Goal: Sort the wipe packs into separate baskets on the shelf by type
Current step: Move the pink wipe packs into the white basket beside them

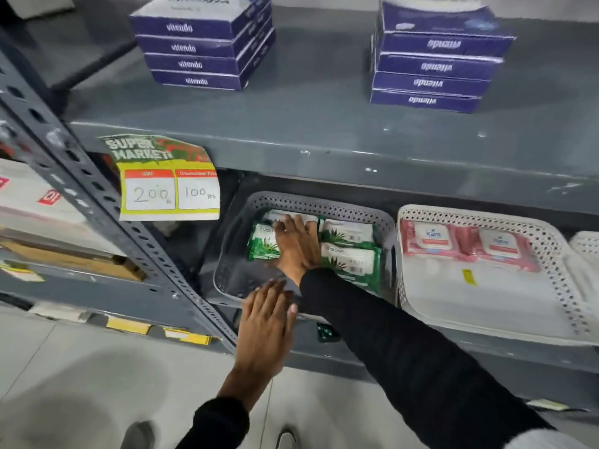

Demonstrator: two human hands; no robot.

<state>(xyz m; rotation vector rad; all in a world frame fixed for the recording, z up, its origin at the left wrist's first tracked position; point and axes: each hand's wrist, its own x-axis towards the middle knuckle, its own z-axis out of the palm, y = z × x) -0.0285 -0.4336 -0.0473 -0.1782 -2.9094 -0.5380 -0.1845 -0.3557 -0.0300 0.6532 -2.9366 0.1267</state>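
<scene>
Your right hand (296,244) presses flat on the green packs (350,254), settling them in the grey basket (324,205). Your left hand (269,322) is spread, empty, steadying its near rim.

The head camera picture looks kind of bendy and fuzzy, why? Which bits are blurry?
In the head view, the wide lens bends the shelf edge and grey upright post; the top blue vitendo boxes are smeared, and the left hand is slightly motion-blurred; the right hand on the green wipe packs is sharper; soft shadows darken the floor.
</scene>
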